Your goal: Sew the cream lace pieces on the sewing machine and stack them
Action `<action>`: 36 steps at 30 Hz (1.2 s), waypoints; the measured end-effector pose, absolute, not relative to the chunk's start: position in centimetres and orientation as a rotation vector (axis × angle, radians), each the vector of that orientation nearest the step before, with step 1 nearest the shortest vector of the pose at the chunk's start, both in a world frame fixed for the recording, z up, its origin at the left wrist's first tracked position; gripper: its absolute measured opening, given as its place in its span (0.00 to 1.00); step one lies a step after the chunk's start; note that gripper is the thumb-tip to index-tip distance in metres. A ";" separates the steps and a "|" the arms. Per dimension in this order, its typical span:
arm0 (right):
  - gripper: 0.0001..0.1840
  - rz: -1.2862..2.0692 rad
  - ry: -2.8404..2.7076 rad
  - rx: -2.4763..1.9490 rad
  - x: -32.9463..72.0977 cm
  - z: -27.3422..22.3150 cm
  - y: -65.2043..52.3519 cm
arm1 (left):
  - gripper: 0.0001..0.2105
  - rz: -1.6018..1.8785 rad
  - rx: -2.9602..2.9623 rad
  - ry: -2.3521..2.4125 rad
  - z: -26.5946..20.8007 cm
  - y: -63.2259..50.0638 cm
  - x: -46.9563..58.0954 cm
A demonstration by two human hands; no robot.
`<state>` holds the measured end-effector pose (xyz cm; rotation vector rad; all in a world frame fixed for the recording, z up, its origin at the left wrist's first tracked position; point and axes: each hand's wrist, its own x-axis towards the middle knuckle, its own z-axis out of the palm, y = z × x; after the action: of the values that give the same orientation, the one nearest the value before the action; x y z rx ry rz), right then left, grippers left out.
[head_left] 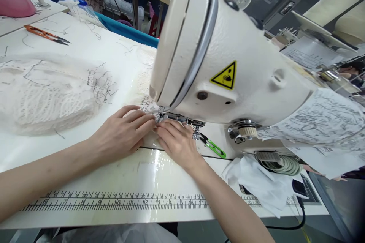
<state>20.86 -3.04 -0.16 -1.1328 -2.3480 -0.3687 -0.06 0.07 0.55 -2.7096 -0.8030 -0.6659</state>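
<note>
Lace (147, 104) lies at the fingertips, partly hidden by the sewing machine (242, 57); left hand (125, 131) and right hand (180, 142) meet there, each grip impossible to tell; green snips (216, 149) lie near the right.

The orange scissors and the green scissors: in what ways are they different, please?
The orange scissors lie at the picture's left; the green scissors lie close to the right hand. The orange scissors' blades point right and slightly down; the green scissors' blades point up and left. Both have dark blades.
</note>
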 end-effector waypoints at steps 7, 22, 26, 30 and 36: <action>0.07 -0.171 -2.357 -0.952 20.9 0.4 -3.5 | 0.12 -0.802 -2.768 -0.602 1.1 -0.2 -0.8; 0.04 -0.199 -2.344 -0.727 20.7 1.1 -3.6 | 0.14 -0.855 -2.674 -0.532 1.1 -0.2 -0.8; 0.04 -0.225 -2.324 -0.705 20.7 0.9 -3.6 | 0.14 -0.823 -2.675 -0.481 1.4 -0.3 -0.7; 0.05 -0.218 -2.364 -0.697 21.0 0.6 -3.6 | 0.11 -0.767 -2.780 -0.534 1.5 -0.2 -0.7; 0.08 -0.200 -2.446 -0.741 21.3 0.8 -3.6 | 0.25 -0.565 -2.995 -0.603 0.0 0.7 -1.3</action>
<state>21.27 -3.60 0.79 -0.7405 -2.4461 -0.2002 -1.25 0.67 -0.04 -2.9948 -0.6026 -0.5648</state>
